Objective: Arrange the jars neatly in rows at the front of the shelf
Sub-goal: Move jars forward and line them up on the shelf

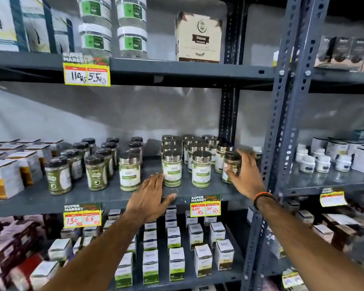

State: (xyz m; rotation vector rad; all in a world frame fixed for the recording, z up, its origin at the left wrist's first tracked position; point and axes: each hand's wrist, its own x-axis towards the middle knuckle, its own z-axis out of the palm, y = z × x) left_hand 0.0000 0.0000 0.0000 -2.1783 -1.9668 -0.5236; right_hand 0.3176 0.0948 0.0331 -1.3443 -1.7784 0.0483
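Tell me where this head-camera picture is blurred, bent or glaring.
Head view: the right hand and the jar it grips are motion-smeared; the left hand looks sharper; wide-angle bending bows the shelf post; the steel jar lids carry soft glints; the frame's edges are smudged.

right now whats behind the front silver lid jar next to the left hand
Behind the front silver-lid jar stands a single-file row of matching jars running to the back of the shelf. Only their lids and shoulders show; the labels and lower bodies are covered, so an exact count is uncertain.
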